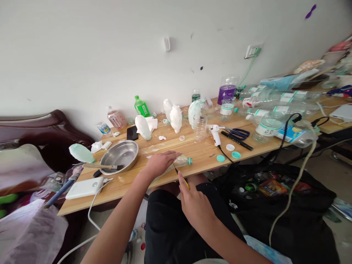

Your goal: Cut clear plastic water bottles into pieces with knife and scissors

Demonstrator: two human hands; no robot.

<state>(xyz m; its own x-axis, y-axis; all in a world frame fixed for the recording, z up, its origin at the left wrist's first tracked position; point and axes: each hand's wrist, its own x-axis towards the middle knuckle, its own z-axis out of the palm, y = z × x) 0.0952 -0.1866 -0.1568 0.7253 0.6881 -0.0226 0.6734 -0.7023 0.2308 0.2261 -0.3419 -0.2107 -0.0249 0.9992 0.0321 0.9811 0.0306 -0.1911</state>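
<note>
My left hand (159,164) lies on a clear plastic bottle (182,160) with a teal cap that rests on its side near the front edge of the wooden table (129,183); the fingers curl over it. My right hand (195,205) hovers over my lap and pinches a thin yellow-handled tool (182,178), whose dark tip points at the bottle. A steel bowl (121,154) with a brush across it sits left of my left hand.
White-coated bottles (176,118), a clear cup (200,127), a glue gun (215,135), blue scissors (238,132), teal caps (220,158) and a white power bank (85,187) lie on the table. Empty bottles pile at the right. A black bag (275,198) sits on the floor.
</note>
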